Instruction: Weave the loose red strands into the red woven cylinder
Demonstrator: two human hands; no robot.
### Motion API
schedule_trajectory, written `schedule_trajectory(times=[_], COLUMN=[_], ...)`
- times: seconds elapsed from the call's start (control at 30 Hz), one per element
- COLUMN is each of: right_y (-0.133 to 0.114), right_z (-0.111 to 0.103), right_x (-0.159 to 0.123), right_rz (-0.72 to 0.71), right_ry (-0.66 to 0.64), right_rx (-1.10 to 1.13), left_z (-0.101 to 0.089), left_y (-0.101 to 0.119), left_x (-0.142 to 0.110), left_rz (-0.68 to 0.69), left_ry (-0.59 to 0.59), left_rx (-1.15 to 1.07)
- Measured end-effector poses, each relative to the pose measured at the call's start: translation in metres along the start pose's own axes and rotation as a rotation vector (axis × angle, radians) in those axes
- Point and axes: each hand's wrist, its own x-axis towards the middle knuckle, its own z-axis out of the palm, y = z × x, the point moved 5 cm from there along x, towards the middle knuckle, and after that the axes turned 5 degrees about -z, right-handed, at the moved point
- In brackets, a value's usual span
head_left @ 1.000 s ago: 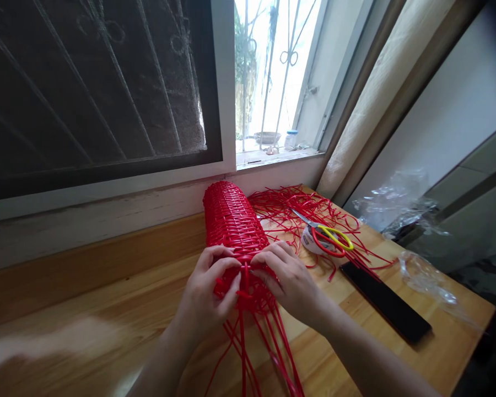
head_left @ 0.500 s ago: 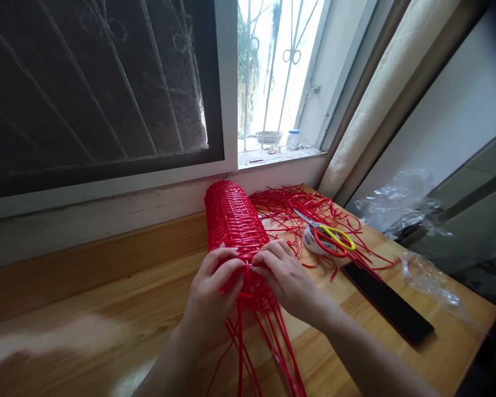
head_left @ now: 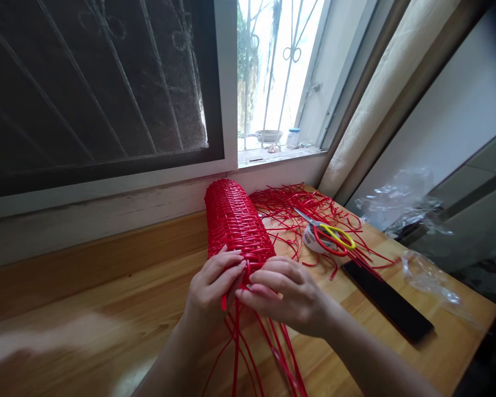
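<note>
While no writing can be read on anything here, the red weave point(head_left: 235, 226) lies on the table point(head_left: 107, 309), its long axis running from the window toward the person, loose strands point(head_left: 248, 353) trailing off its near end. The left hand point(head_left: 209, 286) curls over that end, fingers pressed on the weave; the right hand point(head_left: 289, 292) pinches a strand beside it. Scissors point(head_left: 328, 234) and a phone point(head_left: 386, 300) lie right.

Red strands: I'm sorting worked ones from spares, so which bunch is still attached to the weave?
The loose strands trailing from the woven basket toward the camera, beneath the left hand and right hand. The tangled pile beside the scissors lies apart.
</note>
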Motion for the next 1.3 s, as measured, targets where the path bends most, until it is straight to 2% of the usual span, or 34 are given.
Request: schedule_trajectory(times=[0.2, 0.57, 0.8, 1.1, 1.3], right_y=[0.014, 0.008, 0.018, 0.023, 0.024], right_z=[0.006, 0.017, 0.022, 0.023, 0.025], right_x=[-0.021, -0.031, -0.028, -0.022, -0.022], right_rz=[0.061, 0.074, 0.188, 0.344, 0.356], right_ry=[0.098, 0.147, 0.102, 0.084, 0.093], right_rx=[-0.047, 0.010, -0.021, 0.125, 0.103], left_z=[0.001, 0.000, 0.000, 0.000, 0.001], left_y=[-0.002, -0.001, 0.000, -0.001, -0.001], left_x=[0.001, 0.002, 0.001, 0.000, 0.001], left_rz=[-0.036, 0.023, 0.010, -0.020, -0.052], left_ry=[0.022, 0.053, 0.058, 0.040, 0.016], left_rx=[0.023, 0.016, 0.034, 0.004, -0.011])
